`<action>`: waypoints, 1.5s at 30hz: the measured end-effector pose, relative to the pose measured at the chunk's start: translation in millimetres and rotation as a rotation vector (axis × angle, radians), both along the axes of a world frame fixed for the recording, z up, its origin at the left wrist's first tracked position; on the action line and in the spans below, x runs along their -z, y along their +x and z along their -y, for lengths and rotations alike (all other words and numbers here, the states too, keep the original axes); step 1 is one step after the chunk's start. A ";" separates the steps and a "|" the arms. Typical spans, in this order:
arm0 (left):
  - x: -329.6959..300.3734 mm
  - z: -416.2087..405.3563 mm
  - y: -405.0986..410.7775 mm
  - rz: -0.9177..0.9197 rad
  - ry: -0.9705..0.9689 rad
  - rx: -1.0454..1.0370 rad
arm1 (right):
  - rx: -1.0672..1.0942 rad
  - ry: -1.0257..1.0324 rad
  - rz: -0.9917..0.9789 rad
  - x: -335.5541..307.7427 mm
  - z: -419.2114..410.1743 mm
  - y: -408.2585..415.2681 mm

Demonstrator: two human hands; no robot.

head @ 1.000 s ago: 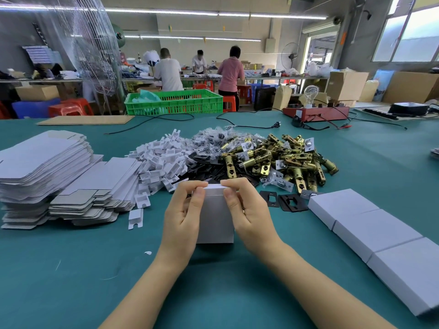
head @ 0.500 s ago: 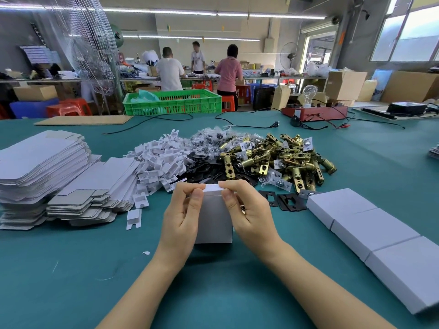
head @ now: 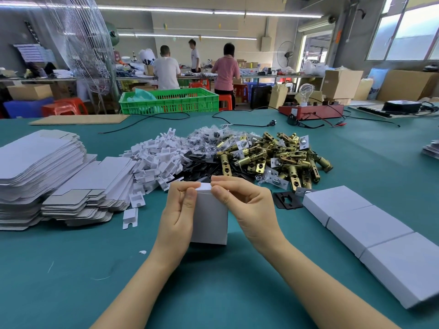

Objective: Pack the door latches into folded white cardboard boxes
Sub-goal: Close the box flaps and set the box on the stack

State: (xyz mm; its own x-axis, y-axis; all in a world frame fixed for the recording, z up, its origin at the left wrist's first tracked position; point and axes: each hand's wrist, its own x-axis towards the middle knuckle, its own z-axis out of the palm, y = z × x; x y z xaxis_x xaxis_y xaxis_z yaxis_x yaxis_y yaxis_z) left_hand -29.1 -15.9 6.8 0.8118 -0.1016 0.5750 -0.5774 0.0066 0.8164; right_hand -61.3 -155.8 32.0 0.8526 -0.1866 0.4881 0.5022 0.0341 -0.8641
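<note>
Stacks of flat box blanks (head: 40, 167) sit at the far left of the green worktop (head: 71, 269), within easy reach of the left arm, likely so the next carton can be drawn without leaning. Just right of them lies a heap of white card inserts (head: 156, 160), then black plates (head: 197, 167), then the pile of brass door latches (head: 280, 157): parts seem ranged in the order they go in.

In front of these piles a white box (head: 210, 217) stands upright on the worktop, bottom end down so the top faces the person. The left hand (head: 178, 214) pinches its upper left corner between thumb and fingers; the right hand (head: 247, 205) pinches the upper right corner. Both grip the top flap, which looks to be the closing tuck. Whether a latch is inside cannot be told.

To the right, closed boxes (head: 370, 233) lie end to end in a row, touching, apparently finished work kept apart from the loose stock.
</note>
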 end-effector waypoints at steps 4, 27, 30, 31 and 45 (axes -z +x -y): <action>2.7 -1.5 0.4 0.005 -0.011 0.005 | 0.096 -0.166 0.085 7.6 -0.7 1.0; 6.5 -2.0 14.5 -0.518 0.069 0.013 | -0.015 0.176 -0.594 20.7 14.1 19.3; 1.8 -1.8 12.1 -0.585 -0.003 0.158 | -0.016 0.247 -0.618 13.3 24.6 19.3; 2.5 -1.3 11.9 -0.573 0.026 0.177 | -0.009 0.260 -0.614 10.0 28.1 19.2; 13.1 2.2 13.5 -0.494 0.270 0.175 | 0.720 0.282 -0.459 -40.4 152.6 -10.4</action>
State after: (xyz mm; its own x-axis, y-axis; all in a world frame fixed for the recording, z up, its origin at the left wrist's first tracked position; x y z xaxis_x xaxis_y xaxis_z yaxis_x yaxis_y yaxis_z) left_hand -15.6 -18.1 -6.4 0.9349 -0.3484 0.0680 -0.1371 -0.1777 0.9745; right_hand -71.6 -308.4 72.5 0.5828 -0.8125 -0.0168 0.0907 0.0856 -0.9922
